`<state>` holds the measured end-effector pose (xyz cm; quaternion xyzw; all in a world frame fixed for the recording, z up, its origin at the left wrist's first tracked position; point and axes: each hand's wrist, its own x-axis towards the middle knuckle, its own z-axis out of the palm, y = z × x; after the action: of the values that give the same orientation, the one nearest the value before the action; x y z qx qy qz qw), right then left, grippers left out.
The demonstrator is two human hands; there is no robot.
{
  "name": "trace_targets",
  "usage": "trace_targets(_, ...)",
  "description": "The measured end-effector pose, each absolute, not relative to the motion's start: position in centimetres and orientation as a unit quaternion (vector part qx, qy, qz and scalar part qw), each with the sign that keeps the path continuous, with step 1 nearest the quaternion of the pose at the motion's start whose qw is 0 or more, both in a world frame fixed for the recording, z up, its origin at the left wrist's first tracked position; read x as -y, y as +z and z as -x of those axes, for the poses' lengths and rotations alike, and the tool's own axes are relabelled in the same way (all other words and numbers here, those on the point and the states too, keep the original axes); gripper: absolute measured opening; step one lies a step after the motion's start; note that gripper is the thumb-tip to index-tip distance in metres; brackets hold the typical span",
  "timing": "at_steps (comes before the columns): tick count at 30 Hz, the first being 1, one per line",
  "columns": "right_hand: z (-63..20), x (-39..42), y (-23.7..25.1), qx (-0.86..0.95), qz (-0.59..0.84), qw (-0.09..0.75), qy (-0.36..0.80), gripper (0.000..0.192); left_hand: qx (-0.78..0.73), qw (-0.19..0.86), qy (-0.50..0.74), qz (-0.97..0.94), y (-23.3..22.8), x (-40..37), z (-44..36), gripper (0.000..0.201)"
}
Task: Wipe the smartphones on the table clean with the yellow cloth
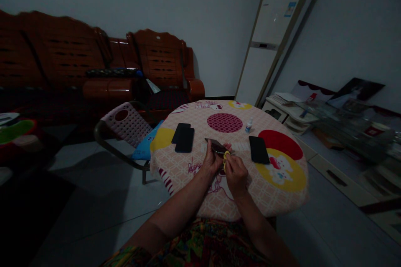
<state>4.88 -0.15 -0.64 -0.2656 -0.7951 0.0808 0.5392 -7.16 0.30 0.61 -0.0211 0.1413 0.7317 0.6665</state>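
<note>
My left hand (211,161) is closed around a dark smartphone (216,146), held tilted above the near middle of the table. A small yellow cloth (226,156) is pinched in the fingers of my right hand (235,172), against the phone's near right edge. Two more dark phones lie to the left, a front one (184,140) partly over a rear one (179,132). Another black phone (259,149) lies flat to the right of my hands. Behind it stands a small white spray bottle (249,125) with a blue label.
A patterned cloth covers the round table (200,200). At its left is a woven chair (127,123) with a blue packet (147,144) on the seat. Wooden sofas (159,60) line the back wall. A low cabinet (332,167) with a glass top stands to the right.
</note>
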Motion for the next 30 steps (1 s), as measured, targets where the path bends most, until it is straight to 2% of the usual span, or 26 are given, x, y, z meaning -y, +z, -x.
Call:
trace_targets(9, -4.3, 0.6, -0.2, 0.803, 0.217, 0.547, 0.094, 0.028, -0.125, 0.694, 0.708, 0.030, 0.4, -0.1, 7.2, 0.068)
trace_targets(19, -4.7, 0.2, -0.8, 0.801, 0.242, 0.541, 0.082, 0.027, -0.133, 0.692, 0.709, 0.031, 0.9, 0.0, 7.2, 0.068)
trace_targets(24, -4.8, 0.0, -0.9, 0.794, 0.252, 0.545, 0.092, 0.025, -0.141, 0.670, 0.728, 0.036, 1.3, 0.1, 7.0, 0.062)
trace_targets(30, -4.6, 0.3, -0.7, 0.800, 0.234, 0.542, 0.102, 0.025, -0.134, 0.687, 0.712, 0.046, 1.2, 0.2, 7.1, 0.067)
